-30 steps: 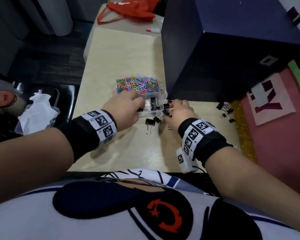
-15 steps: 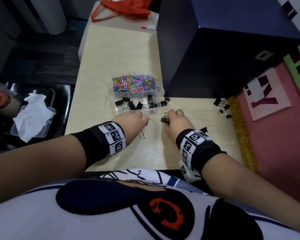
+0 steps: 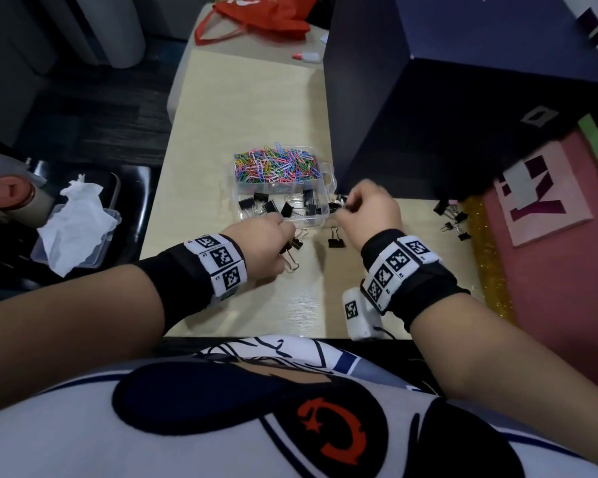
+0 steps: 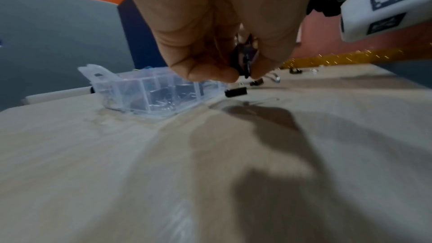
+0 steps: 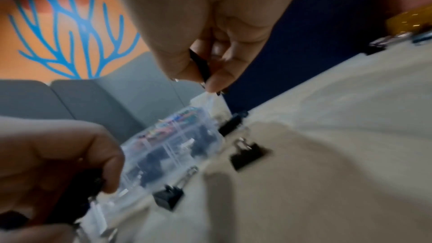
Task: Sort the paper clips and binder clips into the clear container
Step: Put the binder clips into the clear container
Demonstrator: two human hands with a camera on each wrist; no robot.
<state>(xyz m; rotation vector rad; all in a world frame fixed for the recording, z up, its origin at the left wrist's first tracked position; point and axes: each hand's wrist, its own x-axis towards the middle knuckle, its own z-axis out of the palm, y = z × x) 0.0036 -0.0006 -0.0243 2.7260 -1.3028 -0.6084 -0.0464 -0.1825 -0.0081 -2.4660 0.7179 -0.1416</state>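
The clear container (image 3: 320,220) stands mid-table, with colored paper clips (image 3: 277,165) in its far part and black binder clips (image 3: 277,207) in its near part. My left hand (image 3: 287,236) is at its front edge and pinches a black binder clip (image 4: 243,58), as my left hand (image 4: 243,77) shows in the left wrist view. My right hand (image 3: 346,205) hovers at the container's right edge and pinches another binder clip (image 5: 201,66) between thumb and finger. One loose binder clip (image 3: 335,241) lies between my hands. More binder clips (image 3: 453,215) lie at the far right.
A large dark blue box (image 3: 463,98) stands close behind and to the right of the container. A red bag (image 3: 266,15) lies at the table's far end. Off the left edge, tissue in a plastic tray (image 3: 76,229) sits on a black seat. A gold strip (image 3: 487,253) borders the right side.
My right hand has risen from the table with a clip to the container's right edge. My left hand has shifted slightly along the container's front, gripping a clip.
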